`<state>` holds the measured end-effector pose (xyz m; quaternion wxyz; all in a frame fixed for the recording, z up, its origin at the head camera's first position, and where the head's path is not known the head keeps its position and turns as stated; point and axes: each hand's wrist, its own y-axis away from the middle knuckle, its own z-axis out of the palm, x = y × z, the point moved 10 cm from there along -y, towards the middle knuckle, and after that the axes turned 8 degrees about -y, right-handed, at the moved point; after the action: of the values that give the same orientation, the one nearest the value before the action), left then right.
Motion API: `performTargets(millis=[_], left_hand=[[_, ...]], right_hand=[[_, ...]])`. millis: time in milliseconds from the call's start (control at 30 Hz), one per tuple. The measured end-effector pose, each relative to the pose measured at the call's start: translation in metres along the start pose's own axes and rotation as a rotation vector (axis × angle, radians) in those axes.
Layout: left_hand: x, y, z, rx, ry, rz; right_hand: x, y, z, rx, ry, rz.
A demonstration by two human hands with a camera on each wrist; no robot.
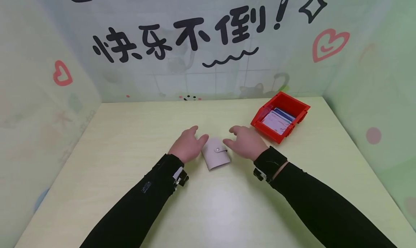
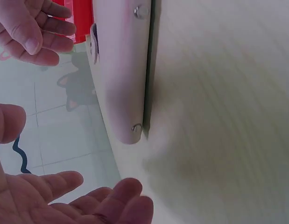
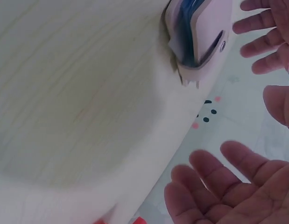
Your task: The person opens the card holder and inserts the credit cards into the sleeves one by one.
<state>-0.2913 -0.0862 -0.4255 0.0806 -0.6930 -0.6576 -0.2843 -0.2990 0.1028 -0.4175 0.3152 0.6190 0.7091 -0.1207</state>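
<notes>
A pale pink card holder point(image 1: 215, 159) with a snap strap lies closed on the table, between the two hands. Just left of it is my left hand point(image 1: 186, 145), its thumb close to the upper left edge; whether they touch I cannot tell. On the other side my right hand point(image 1: 246, 142) hovers apart from the strap, with fingers spread. The left wrist view shows the holder's spine point(image 2: 123, 70) with metal rivets and nothing in the left palm. Dark blue sleeves point(image 3: 185, 37) show inside the holder's open side in the right wrist view.
A red plastic bin point(image 1: 277, 135) with several cards point(image 1: 276, 122) in it stands at the back right, near the right hand. Behind the pale wooden table point(image 1: 130, 132) hangs a printed backdrop point(image 1: 195, 78), and printed panels point(image 1: 373, 96) flank the sides.
</notes>
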Motion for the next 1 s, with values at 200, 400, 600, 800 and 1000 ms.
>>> performTargets(millis=[200, 400, 600, 800, 1000], left_hand=[[0.0, 0.005, 0.009, -0.023, 0.105, 0.009], [0.003, 0.012, 0.019, -0.013, 0.143, 0.065], [0.011, 0.022, 0.028, -0.019, 0.106, 0.141], [0.02, 0.033, 0.037, -0.065, 0.08, 0.188], [0.028, 0.037, 0.048, -0.07, -0.019, 0.244]], right_hand=[[-0.011, 0.0, 0.014, -0.059, 0.034, -0.021], [-0.019, -0.003, 0.033, -0.118, 0.056, -0.069], [-0.02, 0.0, 0.044, -0.124, 0.072, -0.12], [-0.019, 0.007, 0.044, -0.116, 0.114, -0.111], [-0.013, 0.011, 0.046, -0.116, 0.136, -0.089]])
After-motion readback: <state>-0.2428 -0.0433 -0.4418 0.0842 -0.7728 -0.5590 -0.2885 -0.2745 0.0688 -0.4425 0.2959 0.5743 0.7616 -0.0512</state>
